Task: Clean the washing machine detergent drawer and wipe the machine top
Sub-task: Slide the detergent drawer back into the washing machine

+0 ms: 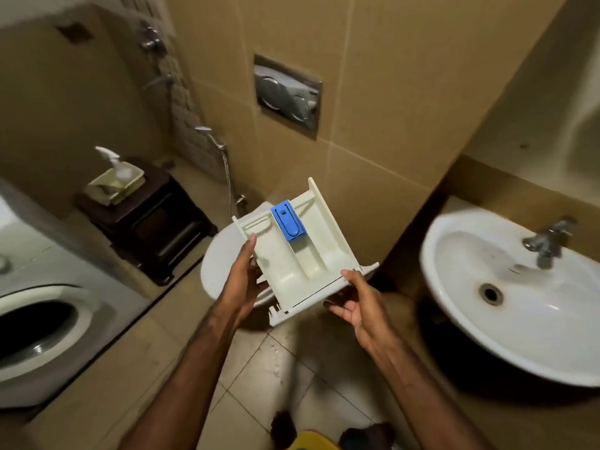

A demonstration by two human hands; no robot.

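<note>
Both forearms reach up from 6 o'clock over the tiled floor [246,378], wet specks on the tiles near centre.

Right hand [357,306], just right of centre: thumb lies on the front-panel corner of the detergent drawer [302,251], fingers curled loosely underneath. Palm faces up. Looks like a light support grip at that corner; can't tell how firmly the fingers bear on the underside.

Left hand [242,280], just left of centre: holds the drawer's left side wall, thumb along the top edge, fingers under and mostly hidden.

Drawer is out of the machine, held in mid-air at frame centre, tilted, front panel toward the person. White plastic, three compartments, blue siphon cap [288,222] in the middle compartment at the far end.

Directly behind the drawer: closed white toilet lid [217,264].

At 8 o'clock: front-load washing machine [35,323], round door visible, top partly in view.

At 3 o'clock: white washbasin [506,303] with chrome tap [548,240], blurred.

At 10 o'clock: dark wooden stool [152,222] carrying a tray [113,185] with a spray bottle [112,160] in it.

At 11 o'clock: bidet hand sprayer [211,136] with hose on the wall.

At 12 o'clock: chrome flush plate [287,95] on beige tiles.
</note>
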